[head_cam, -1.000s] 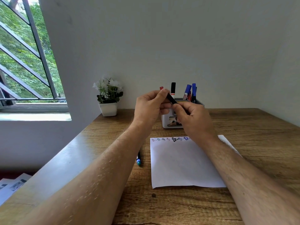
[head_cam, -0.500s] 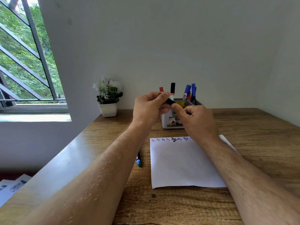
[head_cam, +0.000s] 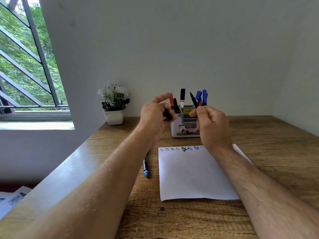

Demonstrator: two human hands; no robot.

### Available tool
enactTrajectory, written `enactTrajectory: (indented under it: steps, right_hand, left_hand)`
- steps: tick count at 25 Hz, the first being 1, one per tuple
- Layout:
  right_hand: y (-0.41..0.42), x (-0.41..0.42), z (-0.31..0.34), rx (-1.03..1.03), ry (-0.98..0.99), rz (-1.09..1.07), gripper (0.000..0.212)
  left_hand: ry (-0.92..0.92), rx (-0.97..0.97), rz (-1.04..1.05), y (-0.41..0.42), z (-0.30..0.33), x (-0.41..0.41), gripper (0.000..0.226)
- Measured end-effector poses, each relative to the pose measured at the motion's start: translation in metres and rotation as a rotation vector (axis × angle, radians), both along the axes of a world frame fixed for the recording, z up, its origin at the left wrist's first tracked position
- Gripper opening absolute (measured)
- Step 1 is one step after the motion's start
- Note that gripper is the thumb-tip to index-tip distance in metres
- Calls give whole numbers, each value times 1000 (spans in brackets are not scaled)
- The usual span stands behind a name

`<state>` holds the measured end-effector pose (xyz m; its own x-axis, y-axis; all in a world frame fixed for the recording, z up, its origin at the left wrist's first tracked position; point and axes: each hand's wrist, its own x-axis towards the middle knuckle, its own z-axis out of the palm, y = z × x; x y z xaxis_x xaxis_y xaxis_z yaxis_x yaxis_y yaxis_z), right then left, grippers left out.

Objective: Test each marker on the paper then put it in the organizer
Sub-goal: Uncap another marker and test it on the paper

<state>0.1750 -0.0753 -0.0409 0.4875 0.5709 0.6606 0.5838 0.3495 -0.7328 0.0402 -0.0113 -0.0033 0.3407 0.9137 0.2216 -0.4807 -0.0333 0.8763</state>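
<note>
My right hand (head_cam: 211,125) grips an uncapped black marker (head_cam: 193,100), its tip pointing up and away. My left hand (head_cam: 154,116) holds the marker's black cap (head_cam: 167,114), blurred, a short gap to the left of the marker. Both hands hover in front of the white organizer (head_cam: 179,131), which has several red, black and blue markers standing in it. The white paper (head_cam: 195,175) lies on the wooden desk below my hands, with a row of small coloured scribbles along its top edge. A pen with a green end (head_cam: 145,167) lies on the desk left of the paper, partly under my left forearm.
A small white pot with white flowers (head_cam: 114,107) stands at the back left of the desk (head_cam: 276,144). A barred window (head_cam: 25,66) is on the left. Papers (head_cam: 10,200) lie below the desk's left edge.
My hands were together on the capped black marker. They have pulled apart: the cap came off in my left hand, and my right hand moved right with the marker's tip bared.
</note>
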Motion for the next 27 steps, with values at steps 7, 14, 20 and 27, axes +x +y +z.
enactTrajectory:
  steps: [7, 14, 20, 27]
  right_hand:
    - [-2, 6, 4, 70, 65, -24, 22]
    - [-11, 7, 3, -24, 109, 74, 15]
    - [-12, 8, -3, -251, 177, 40, 28]
    - [-14, 11, -7, -519, 195, 88, 11]
  left_hand:
    - [1125, 775, -50, -17, -12, 4, 25]
    - [1390, 821, -219, -6, -27, 11, 42]
    - [1405, 710, -213, 6, -31, 2, 41]
    - [1410, 732, -215, 8, -31, 2, 35]
